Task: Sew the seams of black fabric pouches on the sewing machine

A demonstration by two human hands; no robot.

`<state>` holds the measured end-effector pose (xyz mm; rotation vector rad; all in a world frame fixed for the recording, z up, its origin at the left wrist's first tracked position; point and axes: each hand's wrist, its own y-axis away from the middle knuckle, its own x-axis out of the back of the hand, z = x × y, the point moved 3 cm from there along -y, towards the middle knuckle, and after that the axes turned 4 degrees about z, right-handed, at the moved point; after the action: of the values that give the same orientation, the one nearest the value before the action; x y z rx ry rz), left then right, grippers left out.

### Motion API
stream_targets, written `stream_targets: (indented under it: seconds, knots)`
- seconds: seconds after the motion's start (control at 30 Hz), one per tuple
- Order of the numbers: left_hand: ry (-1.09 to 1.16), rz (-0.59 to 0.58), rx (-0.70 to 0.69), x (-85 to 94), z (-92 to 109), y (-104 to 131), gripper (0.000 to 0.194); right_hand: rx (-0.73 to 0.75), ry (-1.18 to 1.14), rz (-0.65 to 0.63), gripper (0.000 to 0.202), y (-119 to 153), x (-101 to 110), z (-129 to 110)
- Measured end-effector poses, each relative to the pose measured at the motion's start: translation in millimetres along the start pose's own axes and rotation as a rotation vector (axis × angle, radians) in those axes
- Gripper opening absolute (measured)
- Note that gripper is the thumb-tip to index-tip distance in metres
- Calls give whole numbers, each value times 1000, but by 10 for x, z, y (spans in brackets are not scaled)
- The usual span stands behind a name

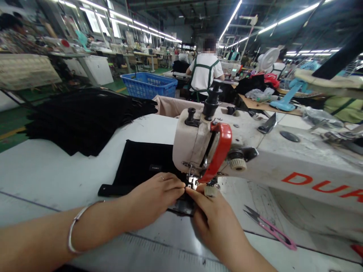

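Observation:
A piece of black fabric [141,162] with a small label lies on the white table, its right part under the head of a sewing machine [193,139]. My left hand [160,192], closed with fingertips pinched, grips the fabric's near edge just left of the presser foot [193,183]. From the right, my right hand [208,211] pinches the same edge at the foot, its thumb and finger close to the left fingertips. The needle is hard to make out. Right of that hand lie pink-handled thread snips [270,227], blades apart.
A tall pile of black fabric pieces [82,117] covers the table's far left. Behind the table stand a blue basket [150,85] and a person in a white shirt [204,71]. The machine's long arm [283,158] blocks the right side. A ruler scale [159,245] runs along the near edge.

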<state>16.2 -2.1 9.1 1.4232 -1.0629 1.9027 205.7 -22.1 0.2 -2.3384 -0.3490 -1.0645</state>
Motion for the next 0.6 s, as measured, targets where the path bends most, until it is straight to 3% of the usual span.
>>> stream_targets:
  seconds: [0.17, 0.3, 0.43, 0.6]
  knots:
    - [228, 85, 117, 21, -121, 84, 34, -2, 63, 168, 22, -27, 133, 27]
    - [288, 113, 107, 100, -272, 58, 24, -35, 211, 126, 18, -57, 130, 79]
    - [280, 167, 112, 48, -183, -13, 13, -85, 306, 81, 29, -43, 129, 98]
    - [247, 218, 101, -37, -21, -33, 14, 90, 41, 121, 13, -27, 74, 9]
